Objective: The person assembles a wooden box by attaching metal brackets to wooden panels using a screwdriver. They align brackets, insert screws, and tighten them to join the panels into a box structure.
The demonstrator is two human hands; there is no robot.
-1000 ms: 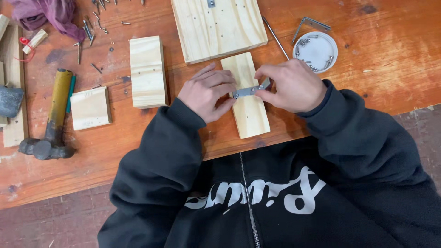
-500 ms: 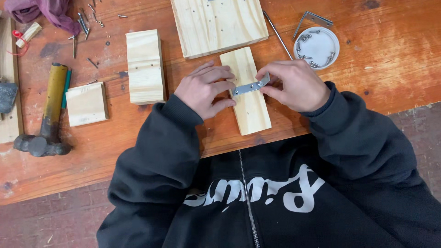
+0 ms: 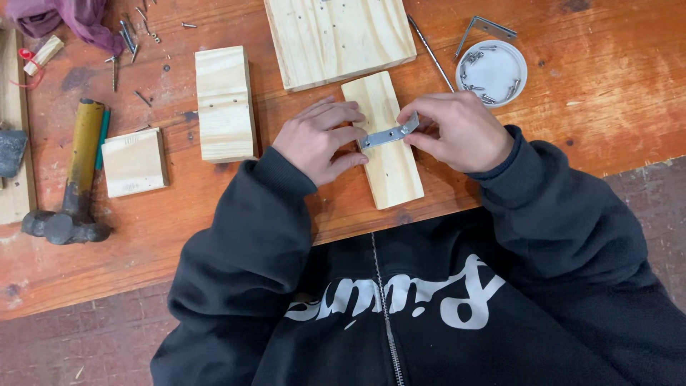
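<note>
A narrow pale wood block (image 3: 386, 166) lies near the front edge of the orange workbench (image 3: 614, 107). Both hands hold a small flat metal bracket with holes (image 3: 386, 135) across this block. My left hand (image 3: 319, 139) pinches the bracket's left end and rests on the block's left side. My right hand (image 3: 457, 131) grips the bracket's right end, which is raised slightly. Dark sleeves cover both forearms.
A wide pine board (image 3: 337, 36) lies behind the block. Two smaller wood blocks (image 3: 223, 102) (image 3: 133, 162) sit to the left, beside a hammer (image 3: 75, 179). A white dish of screws (image 3: 491, 70), an angle bracket (image 3: 486, 30), a thin metal rod (image 3: 430, 50) and loose screws (image 3: 130, 36) lie around.
The bracket has tilted a little, its right end now higher. Both hands stay on it above the narrow block. The view has shifted slightly.
</note>
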